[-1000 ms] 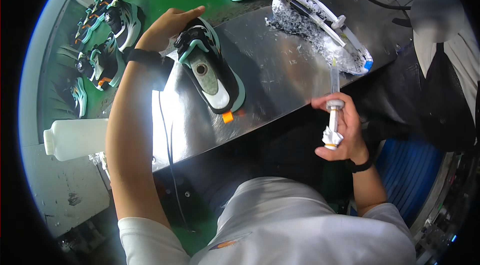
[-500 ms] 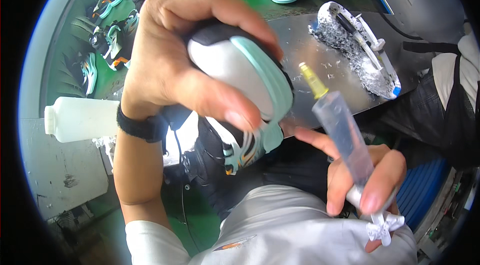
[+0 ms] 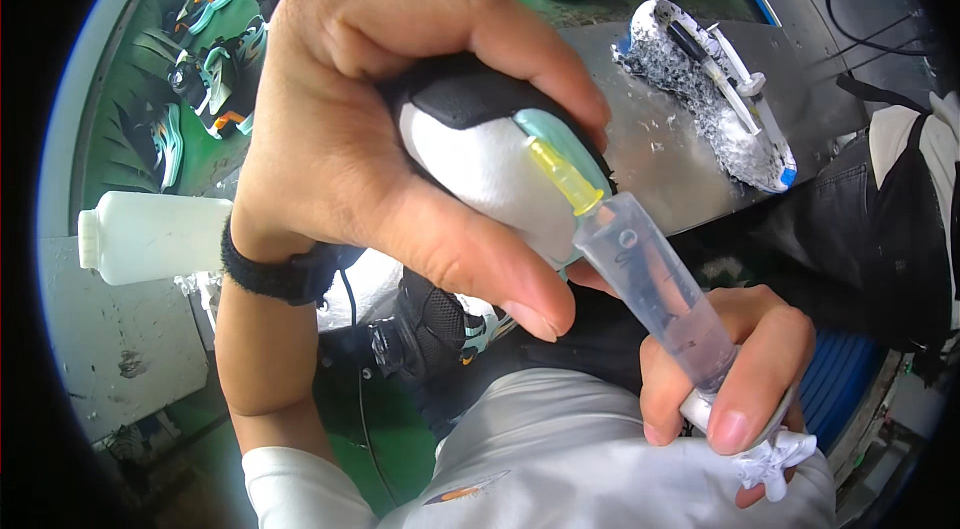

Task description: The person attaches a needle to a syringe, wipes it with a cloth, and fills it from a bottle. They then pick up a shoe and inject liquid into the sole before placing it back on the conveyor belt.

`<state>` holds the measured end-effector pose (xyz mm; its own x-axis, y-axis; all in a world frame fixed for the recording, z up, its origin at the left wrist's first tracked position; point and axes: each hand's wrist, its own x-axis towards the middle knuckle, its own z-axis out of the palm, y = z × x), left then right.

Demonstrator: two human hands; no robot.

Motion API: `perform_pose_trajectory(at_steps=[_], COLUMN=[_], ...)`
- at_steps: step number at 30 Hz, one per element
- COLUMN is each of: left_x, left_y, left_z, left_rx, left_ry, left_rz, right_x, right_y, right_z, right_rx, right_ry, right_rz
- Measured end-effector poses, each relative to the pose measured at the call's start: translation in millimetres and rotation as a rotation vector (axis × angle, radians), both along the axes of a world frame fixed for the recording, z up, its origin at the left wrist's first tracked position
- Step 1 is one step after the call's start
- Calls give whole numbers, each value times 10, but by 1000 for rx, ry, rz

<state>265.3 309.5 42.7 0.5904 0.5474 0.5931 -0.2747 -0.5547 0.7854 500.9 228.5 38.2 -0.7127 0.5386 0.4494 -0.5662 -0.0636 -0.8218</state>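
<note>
The left hand (image 3: 340,109) has its grip closed around one end of a running shoe (image 3: 470,159), fingers curled over the far side and thumb along the near side. The shoe is held up in front of the person's chest, off the bench (image 3: 640,104), with a white, mint and black surface turned toward the camera. The right hand (image 3: 760,354) is wrapped around the rear of a clear plastic syringe (image 3: 655,279), whose yellow dispensing tip (image 3: 565,177) points at the shoe's mint edge (whether it actually touches, I cannot tell).

The shoe is probably light, with a springy sole and a softer upper, so a firm hold across the sole sides should steady it without squashing the fabric. The syringe looks light too, its barrel stiff and smooth, perhaps slippery if wet; the slim tip seems its most delicate part. It is best held at the flange and plunger end, near the crumpled white wrapping (image 3: 775,464). A white bottle (image 3: 155,239) lies beside the left wrist.
</note>
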Motion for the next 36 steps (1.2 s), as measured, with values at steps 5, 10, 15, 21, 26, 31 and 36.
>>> perform_pose_trajectory(at_steps=[5,10,15,21,26,31,36], left_x=[3,-116,-213,-542,-627,-606,-608], left_y=[79,165,224,462,460,420,437], left_z=[-47,9,-167,-509,-651,-706,-675], left_rx=[-3,64,-109,-143,-163,-321,-462], left_ry=[-100,21,22,-9,-5,-100,-98], left_rz=[-66,-112,-85,-81,9,77,-2], right_x=[34,13,-24,-90,-115,-125,-126], right_y=[-30,-80,28,9,52,120,141], right_z=[-17,-224,-533,-798,-967,-1032,-994], right_rx=[-28,-101,-196,-346,-377,-336,-332], right_ry=[-11,32,160,178,181,193,208], right_rz=[-28,-52,0,52,50,73,84])
